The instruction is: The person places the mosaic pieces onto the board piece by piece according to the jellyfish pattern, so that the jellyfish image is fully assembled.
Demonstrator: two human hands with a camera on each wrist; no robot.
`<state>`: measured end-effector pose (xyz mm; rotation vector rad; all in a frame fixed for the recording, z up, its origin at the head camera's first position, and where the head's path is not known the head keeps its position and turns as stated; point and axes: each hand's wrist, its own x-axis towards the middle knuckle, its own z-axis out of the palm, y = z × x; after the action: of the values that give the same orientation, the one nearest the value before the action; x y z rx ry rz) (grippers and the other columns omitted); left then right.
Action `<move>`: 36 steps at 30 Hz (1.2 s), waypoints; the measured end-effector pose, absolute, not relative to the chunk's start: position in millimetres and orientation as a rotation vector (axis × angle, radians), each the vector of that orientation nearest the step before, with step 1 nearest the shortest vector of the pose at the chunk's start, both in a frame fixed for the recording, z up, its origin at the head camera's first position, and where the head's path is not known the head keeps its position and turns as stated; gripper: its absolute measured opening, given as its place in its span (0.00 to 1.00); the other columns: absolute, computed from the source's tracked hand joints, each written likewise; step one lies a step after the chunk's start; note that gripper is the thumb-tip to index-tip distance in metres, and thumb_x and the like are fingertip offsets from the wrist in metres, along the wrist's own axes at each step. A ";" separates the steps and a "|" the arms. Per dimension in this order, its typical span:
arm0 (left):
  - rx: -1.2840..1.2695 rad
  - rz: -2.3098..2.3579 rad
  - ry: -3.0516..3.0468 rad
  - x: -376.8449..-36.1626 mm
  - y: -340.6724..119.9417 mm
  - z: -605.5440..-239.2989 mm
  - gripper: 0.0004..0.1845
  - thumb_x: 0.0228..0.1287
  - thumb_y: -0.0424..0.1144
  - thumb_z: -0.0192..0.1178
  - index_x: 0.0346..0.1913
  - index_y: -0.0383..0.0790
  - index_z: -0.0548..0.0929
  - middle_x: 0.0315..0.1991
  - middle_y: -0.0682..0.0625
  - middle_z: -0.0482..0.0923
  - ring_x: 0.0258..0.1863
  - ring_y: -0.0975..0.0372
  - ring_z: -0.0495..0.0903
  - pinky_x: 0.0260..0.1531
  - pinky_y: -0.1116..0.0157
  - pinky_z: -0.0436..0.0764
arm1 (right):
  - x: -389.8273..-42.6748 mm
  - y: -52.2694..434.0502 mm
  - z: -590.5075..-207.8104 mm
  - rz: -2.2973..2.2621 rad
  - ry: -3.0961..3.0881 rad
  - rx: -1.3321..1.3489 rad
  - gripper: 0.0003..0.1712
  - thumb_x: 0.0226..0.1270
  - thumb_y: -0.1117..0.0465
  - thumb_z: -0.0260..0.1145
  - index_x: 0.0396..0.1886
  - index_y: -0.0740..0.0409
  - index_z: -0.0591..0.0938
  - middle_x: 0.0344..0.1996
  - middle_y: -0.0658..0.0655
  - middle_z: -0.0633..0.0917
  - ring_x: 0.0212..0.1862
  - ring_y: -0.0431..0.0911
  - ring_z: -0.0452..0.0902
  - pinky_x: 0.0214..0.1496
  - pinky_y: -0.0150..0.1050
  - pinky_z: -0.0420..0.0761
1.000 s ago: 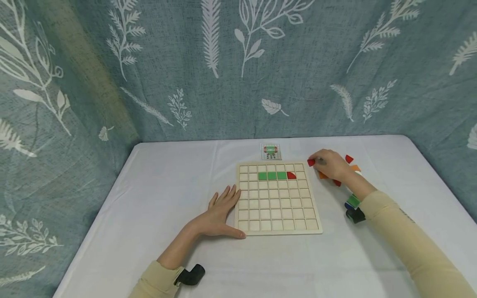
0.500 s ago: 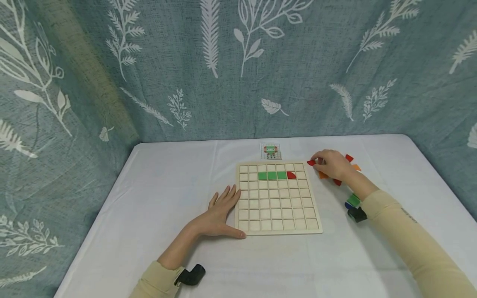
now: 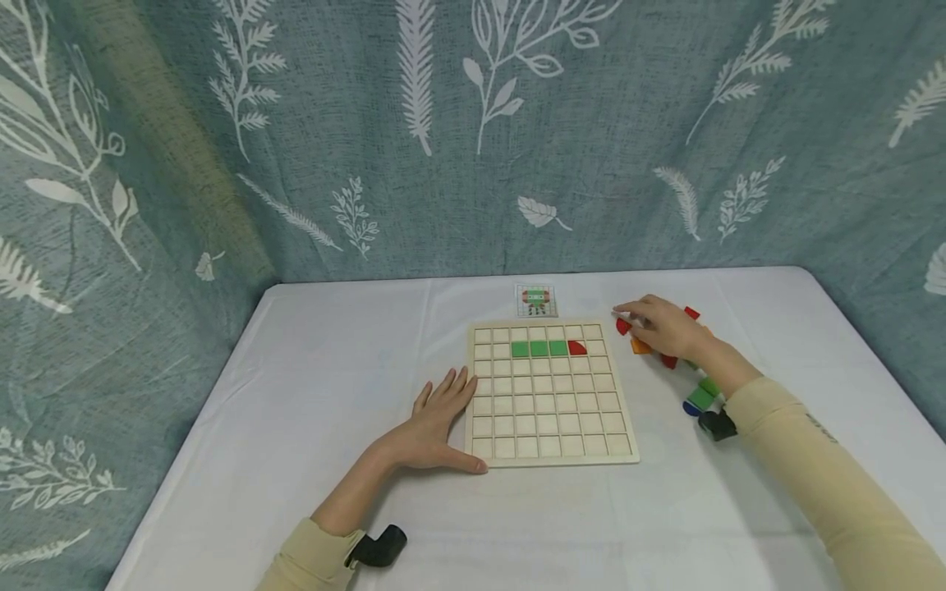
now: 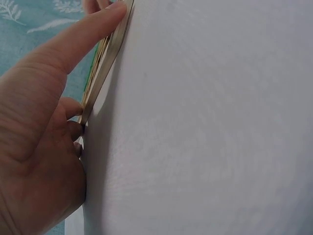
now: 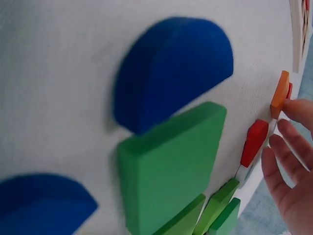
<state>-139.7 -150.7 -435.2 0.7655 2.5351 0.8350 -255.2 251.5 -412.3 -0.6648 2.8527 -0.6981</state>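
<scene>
Left hand [image 3: 429, 433] spread flat, holding nothing, thumb and fingertips against the board [image 3: 547, 405] to its right. Right hand [image 3: 665, 327] has loosely extended fingers, no grip I can see; red piece [image 3: 623, 327] just by its fingertips, orange piece [image 3: 640, 347] near its thumb. Green block [image 3: 700, 400] lies by right wrist.

There's a blue half-round block [image 5: 176, 73] beside a green square block [image 5: 171, 171], the right hand [image 5: 299, 191] by an orange block [image 5: 279, 93].

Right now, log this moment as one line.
left hand: touching grid board, left edge; right hand: at loose red piece, contact unclear; filled cells: three green squares, one red quarter-round
</scene>
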 end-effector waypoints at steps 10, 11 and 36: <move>0.771 0.831 2.541 -139.8 -151.5 -437.4 0.65 0.48 0.62 0.72 0.78 0.36 0.42 0.78 0.43 0.31 0.76 0.52 0.27 0.69 0.45 0.28 | -256.0 251.3 -412.1 -0.749 2.845 -0.541 0.17 0.69 0.60 0.65 0.53 0.64 0.81 0.46 0.62 0.79 0.47 0.56 0.73 0.50 0.53 0.76; 0.769 0.830 2.540 -139.9 -151.6 -437.5 0.65 0.48 0.62 0.72 0.78 0.36 0.42 0.78 0.43 0.31 0.76 0.52 0.26 0.69 0.45 0.28 | -256.2 251.4 -412.4 -0.744 2.848 -0.532 0.17 0.69 0.59 0.66 0.53 0.64 0.81 0.46 0.62 0.79 0.47 0.56 0.73 0.49 0.52 0.76; 0.772 0.824 2.536 -141.4 -152.9 -438.1 0.65 0.49 0.63 0.71 0.78 0.37 0.42 0.78 0.44 0.31 0.76 0.53 0.26 0.69 0.44 0.29 | -246.3 146.1 -406.7 -1.352 2.528 -0.407 0.20 0.66 0.51 0.68 0.54 0.55 0.83 0.47 0.56 0.83 0.50 0.50 0.77 0.49 0.48 0.77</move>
<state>-141.4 -152.9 -438.1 0.7723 2.5358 0.8238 -246.3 146.1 -406.7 -0.4069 2.5276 -1.3523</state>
